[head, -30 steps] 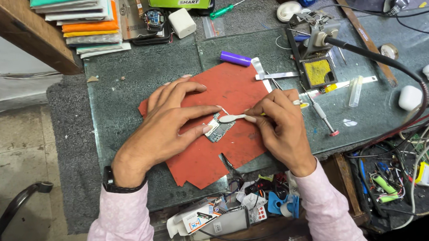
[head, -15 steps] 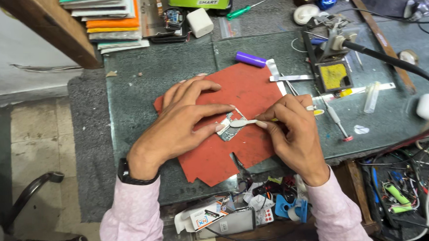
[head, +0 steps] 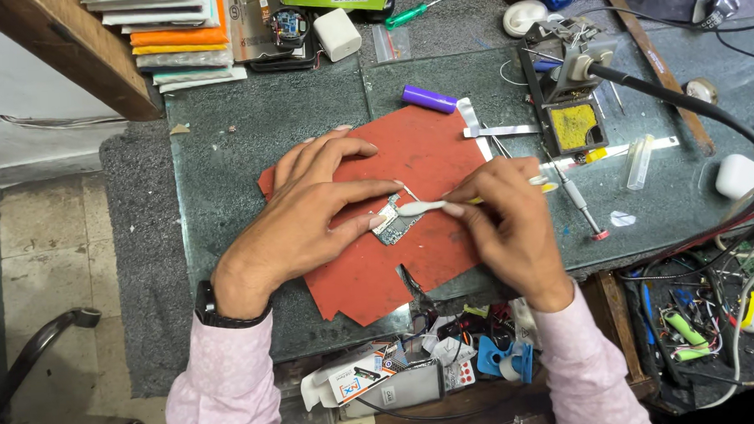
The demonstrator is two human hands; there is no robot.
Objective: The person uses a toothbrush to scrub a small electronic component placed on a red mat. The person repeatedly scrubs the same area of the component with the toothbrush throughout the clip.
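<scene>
Right now we see a small circuit board (head: 392,222) lying near the middle of a red mat (head: 408,154), which is spread on the dark tabletop (head: 244,141). Our left hand (head: 308,216) rests flat on the mat, with the thumb and forefinger tips pressing the board's left edge so it stays put. Our right hand (head: 506,222) has its grip closed around a slim white-tipped tool (head: 420,207), held like a pen, and the tool's pale end touches the top of the board.

As for progress, we judge the work on the board to be under way and not finished: the board is bare and out of any housing, the tool is in contact with it, and nothing sits on the mat ready for refitting. We cannot tell what the tip is doing on the surface, as the fingers hide much of it.

Just beyond the mat lie a purple cylinder (head: 429,99) and a flat metal strip (head: 502,131). Farther right stands a soldering stand (head: 574,120) with a yellow sponge, and a thin screwdriver (head: 578,201) lies near our right hand. A white earbud case (head: 736,176) sits well apart at the right edge, and a stack of books (head: 178,33) occupies the top left.
</scene>
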